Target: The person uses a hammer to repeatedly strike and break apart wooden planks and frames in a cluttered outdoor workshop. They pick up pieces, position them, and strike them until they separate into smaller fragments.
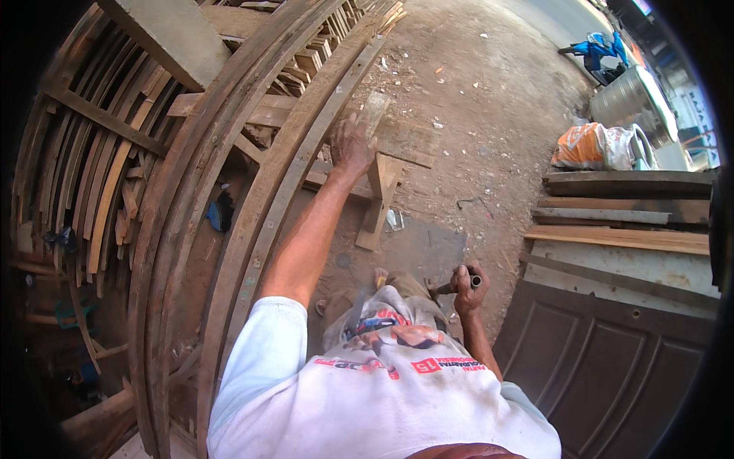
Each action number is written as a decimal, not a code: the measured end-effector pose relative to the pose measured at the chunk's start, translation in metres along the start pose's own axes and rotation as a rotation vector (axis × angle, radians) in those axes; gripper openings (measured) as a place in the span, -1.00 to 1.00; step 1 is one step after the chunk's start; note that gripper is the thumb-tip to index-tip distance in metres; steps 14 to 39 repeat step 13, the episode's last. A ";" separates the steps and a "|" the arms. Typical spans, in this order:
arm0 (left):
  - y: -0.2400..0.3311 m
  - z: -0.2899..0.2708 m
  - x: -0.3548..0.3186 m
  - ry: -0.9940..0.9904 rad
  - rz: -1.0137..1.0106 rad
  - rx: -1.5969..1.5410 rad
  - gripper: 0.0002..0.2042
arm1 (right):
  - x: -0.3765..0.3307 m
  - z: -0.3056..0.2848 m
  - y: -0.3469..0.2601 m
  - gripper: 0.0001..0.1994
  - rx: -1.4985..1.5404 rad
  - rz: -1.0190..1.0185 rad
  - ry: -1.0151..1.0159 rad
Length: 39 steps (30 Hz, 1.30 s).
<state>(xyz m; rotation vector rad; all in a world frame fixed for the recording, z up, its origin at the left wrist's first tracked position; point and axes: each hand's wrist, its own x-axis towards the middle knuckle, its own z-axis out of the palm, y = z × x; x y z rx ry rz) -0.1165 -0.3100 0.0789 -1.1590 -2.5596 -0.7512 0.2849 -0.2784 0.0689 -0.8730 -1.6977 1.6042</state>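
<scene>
My left arm reaches forward to a long wooden beam (294, 164). There my left hand (353, 145) is closed over the near end of a short pale wooden board (374, 111); its fingertips are partly hidden. Just beside the hand, a T-shaped wooden piece (380, 200) juts out from the beam over the ground. Low at my right side, my right hand (472, 284) is wrapped around a dark rod-like tool (447, 289). A round hollow end of that tool pokes out past the fingers. Its other end lies near my leg and does not show clearly.
Long curved-looking beams and stacked planks (107, 176) fill the left side. To the right lean a dark panelled door (612, 367) and several boards (619, 237). Farther back stand an orange-and-white sack (589, 145), a metal drum (634, 103) and a blue motorbike (600, 50).
</scene>
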 end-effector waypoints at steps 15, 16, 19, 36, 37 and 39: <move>-0.034 -0.038 -0.113 0.188 -0.102 -0.377 -0.06 | 0.122 -0.039 -0.159 -0.47 0.885 -0.436 0.064; -0.034 -0.038 -0.113 0.188 -0.102 -0.377 -0.06 | 0.122 -0.039 -0.159 -0.47 0.885 -0.436 0.064; -0.034 -0.038 -0.113 0.188 -0.102 -0.377 -0.06 | 0.122 -0.039 -0.159 -0.47 0.885 -0.436 0.064; -0.034 -0.038 -0.113 0.188 -0.102 -0.377 -0.06 | 0.122 -0.039 -0.159 -0.47 0.885 -0.436 0.064; -0.034 -0.038 -0.113 0.188 -0.102 -0.377 -0.06 | 0.122 -0.039 -0.159 -0.47 0.885 -0.436 0.064; -0.034 -0.038 -0.113 0.188 -0.102 -0.377 -0.06 | 0.122 -0.039 -0.159 -0.47 0.885 -0.436 0.064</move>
